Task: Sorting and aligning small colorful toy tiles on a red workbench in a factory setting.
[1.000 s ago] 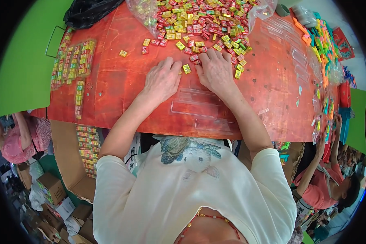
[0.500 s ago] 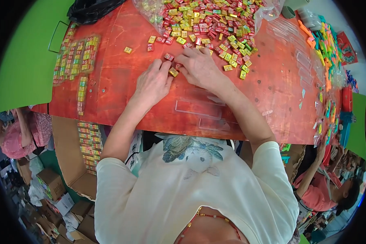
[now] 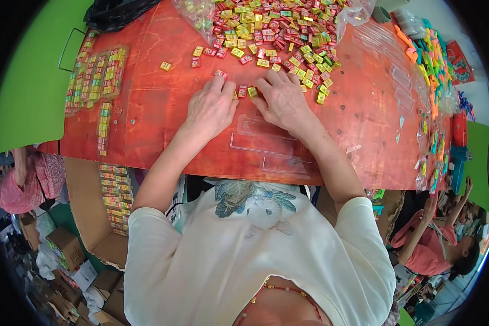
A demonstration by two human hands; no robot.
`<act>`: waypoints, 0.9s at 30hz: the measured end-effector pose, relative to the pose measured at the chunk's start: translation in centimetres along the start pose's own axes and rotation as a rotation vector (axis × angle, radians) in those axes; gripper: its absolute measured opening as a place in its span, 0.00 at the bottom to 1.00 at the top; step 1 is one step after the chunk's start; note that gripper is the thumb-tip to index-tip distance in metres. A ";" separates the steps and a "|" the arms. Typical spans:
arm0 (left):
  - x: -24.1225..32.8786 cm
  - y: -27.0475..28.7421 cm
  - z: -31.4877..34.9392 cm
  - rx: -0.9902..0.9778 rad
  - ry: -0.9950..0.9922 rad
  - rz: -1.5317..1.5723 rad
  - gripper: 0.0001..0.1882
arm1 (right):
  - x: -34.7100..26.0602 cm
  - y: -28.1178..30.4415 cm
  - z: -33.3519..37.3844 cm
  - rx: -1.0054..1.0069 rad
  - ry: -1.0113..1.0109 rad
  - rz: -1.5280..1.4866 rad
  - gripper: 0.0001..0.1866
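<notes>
Some strips (image 3: pixel 113 70) stand filled, a big heap of boxes (image 3: pixel 269 33) loose; whether left hand (image 3: pixel 211 106) or right hand (image 3: pixel 284 100) has its grip closed, I can't tell

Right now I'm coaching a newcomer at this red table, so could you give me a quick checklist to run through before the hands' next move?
1. Left hand at the work: ok, a red box lies by its fingertips.
2. Right hand at the work: ok, a yellow box sits by its thumb and fingers.
3. Firm hold on the yellow box: cannot tell, contact is unclear.
4. More boxes on hand: ok, a large mixed pile lies beyond the hands.
5. Clear tray close by: ok, between the forearms.
6. All loose boxes gathered: not ok, a stray yellow box lies off to the left.
</notes>
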State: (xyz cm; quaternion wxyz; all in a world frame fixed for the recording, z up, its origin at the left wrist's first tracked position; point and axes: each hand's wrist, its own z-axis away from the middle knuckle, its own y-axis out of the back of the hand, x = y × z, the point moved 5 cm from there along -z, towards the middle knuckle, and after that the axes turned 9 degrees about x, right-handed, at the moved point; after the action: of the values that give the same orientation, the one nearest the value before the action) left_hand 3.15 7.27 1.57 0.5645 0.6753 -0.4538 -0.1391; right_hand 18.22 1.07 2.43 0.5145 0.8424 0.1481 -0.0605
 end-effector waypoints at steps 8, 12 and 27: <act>0.3 0.5 -0.4 -0.033 -0.013 0.097 0.23 | 0.5 0.5 0.2 -0.003 -0.058 -0.006 0.13; -1.8 1.8 -1.0 -0.022 0.105 0.097 0.22 | 2.6 2.2 2.3 -0.045 -0.130 -0.008 0.14; -0.7 1.2 -0.4 -0.039 0.054 0.067 0.24 | 2.4 1.2 1.6 -0.081 -0.131 0.092 0.13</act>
State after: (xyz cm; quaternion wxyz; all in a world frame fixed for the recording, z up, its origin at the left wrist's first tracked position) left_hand 2.53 8.17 2.53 0.5939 0.6522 -0.4579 -0.1108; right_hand 20.91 -0.43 2.07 0.5591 0.8210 0.0778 -0.0856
